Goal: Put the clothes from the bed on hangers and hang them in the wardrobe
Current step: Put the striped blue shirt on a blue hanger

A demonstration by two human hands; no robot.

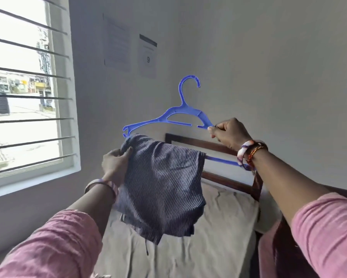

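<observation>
A blue plastic hanger (180, 115) is held up in the air above the bed, hook pointing up. A dark striped garment (162, 187) is draped over the hanger's lower bar and hangs down folded. My right hand (228, 133) grips the hanger's right shoulder end. My left hand (114, 163) pinches the garment's upper left edge near the hanger's left end. The right part of the lower bar (222, 160) shows bare beside my right wrist.
Below lies the bed (218, 227) with a crumpled beige sheet and a dark wooden headboard (214, 145) against the wall. A barred window (28, 93) fills the left side. Two paper sheets (147, 56) are stuck on the wall. A reddish cloth (275, 255) lies at the bed's right edge.
</observation>
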